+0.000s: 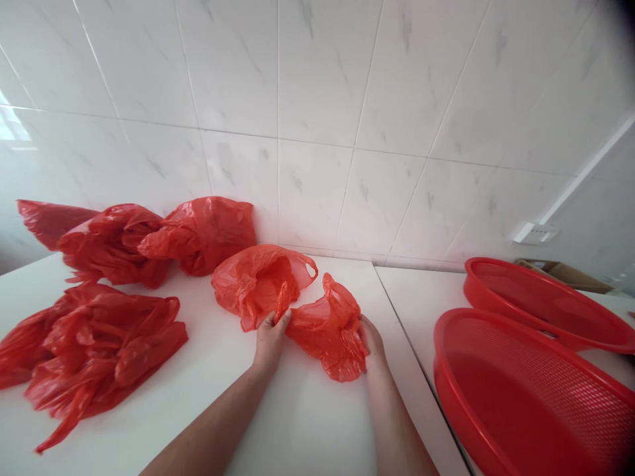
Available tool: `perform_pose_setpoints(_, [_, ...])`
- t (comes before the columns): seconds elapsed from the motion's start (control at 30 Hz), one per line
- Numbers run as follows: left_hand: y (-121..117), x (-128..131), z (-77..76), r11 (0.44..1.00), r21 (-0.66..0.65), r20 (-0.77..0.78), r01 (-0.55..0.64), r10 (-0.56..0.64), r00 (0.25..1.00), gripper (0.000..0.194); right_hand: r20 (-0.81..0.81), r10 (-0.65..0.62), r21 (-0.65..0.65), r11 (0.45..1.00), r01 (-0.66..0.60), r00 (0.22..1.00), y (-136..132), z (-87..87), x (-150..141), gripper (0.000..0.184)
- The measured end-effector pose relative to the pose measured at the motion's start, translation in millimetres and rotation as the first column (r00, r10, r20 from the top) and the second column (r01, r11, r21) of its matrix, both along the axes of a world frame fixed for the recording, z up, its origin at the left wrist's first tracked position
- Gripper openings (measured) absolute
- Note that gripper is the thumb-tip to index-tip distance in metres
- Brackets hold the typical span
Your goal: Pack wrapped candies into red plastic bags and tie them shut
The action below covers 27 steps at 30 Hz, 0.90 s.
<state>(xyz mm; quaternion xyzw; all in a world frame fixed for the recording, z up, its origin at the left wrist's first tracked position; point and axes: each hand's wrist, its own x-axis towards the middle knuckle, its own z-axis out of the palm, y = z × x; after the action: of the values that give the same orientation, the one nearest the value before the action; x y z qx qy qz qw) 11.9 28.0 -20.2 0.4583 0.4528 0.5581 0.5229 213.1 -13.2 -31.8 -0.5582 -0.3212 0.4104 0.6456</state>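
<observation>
A crumpled, thin red plastic bag (327,330) is stretched between my two hands above the white table. My left hand (270,337) pinches a twisted strip of red plastic at its left side. At its right edge my right hand (370,340) grips the film, its fingers partly hidden behind the plastic. Just beyond my left hand sits another red plastic bag (243,281), bunched up, with a handle loop pointing right. Whether the strip in my left hand belongs to this bag or to the stretched one, I cannot tell.
Several red plastic bags (208,231) lie against the tiled wall (317,192) at the back left. A loose heap of red bags (109,350) covers the left of the table (208,403). Two red mesh baskets (454,390) stand right of the table seam, near a wall socket (536,233).
</observation>
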Motion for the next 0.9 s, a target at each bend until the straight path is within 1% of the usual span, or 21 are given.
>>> perform_pose_setpoints(0.07, [-1, 0, 0.9, 1.0, -0.001, -0.005, -0.015, 0.015, 1.0, 0.039, -0.015, -0.021, -0.013, 1.0, 0.02, 1.0, 1, 0.1, 0, 0.017])
perform_pose_setpoints(0.13, [-1, 1, 1.1, 0.999, 0.004, -0.01, -0.039, 0.039, 0.999, 0.041, 0.009, -0.073, -0.009, 0.997, 0.073, 0.997, 1, 3.2, 2, 0.024])
perform_pose_setpoints(0.2, [0, 1, 0.6, 0.997, 0.016, -0.014, -0.07, 0.07, 0.997, 0.043, 0.05, -0.16, 0.013, 0.987, 0.159, 0.986, -2, 10.5, 5, 0.037])
perform_pose_setpoints(0.23, [1, 1, 0.2, 0.996, 0.022, -0.017, -0.083, 0.084, 0.996, 0.043, 0.09, -0.221, 0.034, 0.975, 0.219, 0.971, -5, 15.7, 7, 0.042])
perform_pose_setpoints(0.27, [1, 1, -0.1, 0.995, 0.029, -0.02, -0.095, 0.095, 0.995, 0.043, 0.161, -0.302, 0.071, 0.953, 0.294, 0.94, -9, 21.5, 7, 0.044])
perform_pose_setpoints(0.3, [1, 2, -0.3, 0.994, 0.035, -0.023, -0.1, 0.101, 0.995, 0.043, 0.254, -0.396, 0.129, 0.918, 0.374, 0.883, -14, 27.8, 6, 0.043])
perform_pose_setpoints(0.33, [1, 2, -0.4, 0.994, 0.041, -0.026, -0.103, 0.104, 0.994, 0.044, 0.351, -0.484, 0.211, 0.875, 0.436, 0.801, -20, 33.9, 3, 0.039])
perform_pose_setpoints(0.37, [1, 2, -0.1, 0.993, 0.045, -0.028, -0.105, 0.106, 0.994, 0.044, 0.439, -0.552, 0.309, 0.833, 0.458, 0.709, -25, 39.7, -3, 0.033])
perform_pose_setpoints(0.4, [1, 2, 0.5, 0.993, 0.05, -0.03, -0.104, 0.105, 0.994, 0.044, 0.506, -0.591, 0.405, 0.806, 0.432, 0.628, -31, 44.6, -10, 0.025])
perform_pose_setpoints(0.43, [0, 3, 1.4, 0.994, 0.056, -0.032, -0.099, 0.101, 0.994, 0.043, 0.554, -0.596, 0.484, 0.799, 0.358, 0.582, -35, 48.5, -20, 0.018])
perform_pose_setpoints(0.47, [-1, 3, 2.7, 0.994, 0.062, -0.034, -0.093, 0.096, 0.995, 0.042, 0.588, -0.564, 0.531, 0.81, 0.249, 0.58, -38, 51.2, -31, 0.012])
perform_pose_setpoints(0.5, [-3, 4, 4.2, 0.994, 0.068, -0.036, -0.087, 0.09, 0.995, 0.04, 0.627, -0.505, 0.549, 0.827, 0.123, 0.593, -40, 52.7, -42, 0.009])
perform_pose_setpoints(0.53, [-4, 4, 5.8, 0.994, 0.076, -0.038, -0.082, 0.085, 0.996, 0.039, 0.672, -0.43, 0.54, 0.842, -0.001, 0.602, -41, 52.8, -54, 0.01])
perform_pose_setpoints(0.6, [-6, 4, 8.8, 0.993, 0.091, -0.045, -0.079, 0.083, 0.996, 0.038, 0.757, -0.286, 0.469, 0.864, -0.184, 0.587, -38, 49.9, -72, 0.014])
perform_pose_setpoints(0.63, [-7, 4, 9.9, 0.992, 0.096, -0.049, -0.082, 0.087, 0.995, 0.037, 0.793, -0.234, 0.423, 0.876, -0.232, 0.562, -36, 47.2, -79, 0.016])
perform_pose_setpoints(0.67, [-8, 4, 10.7, 0.991, 0.101, -0.052, -0.084, 0.09, 0.995, 0.037, 0.826, -0.199, 0.374, 0.893, -0.25, 0.528, -33, 43.9, -83, 0.019])
perform_pose_setpoints(0.73, [-9, 3, 11.3, 0.99, 0.113, -0.055, -0.079, 0.085, 0.995, 0.035, 0.878, -0.159, 0.283, 0.933, -0.223, 0.452, -27, 36.8, -86, 0.023])
perform_pose_setpoints(0.83, [-10, 3, 11.3, 0.989, 0.131, -0.052, -0.073, 0.08, 0.995, 0.036, 0.934, -0.045, 0.094, 0.988, -0.122, 0.353, -22, 28.5, -81, 0.026])
perform_pose_setpoints(0.9, [-10, 3, 12.5, 0.987, 0.138, -0.051, -0.077, 0.085, 0.995, 0.037, 0.948, 0.062, -0.055, 0.998, -0.03, 0.312, -21, 25.7, -76, 0.027])
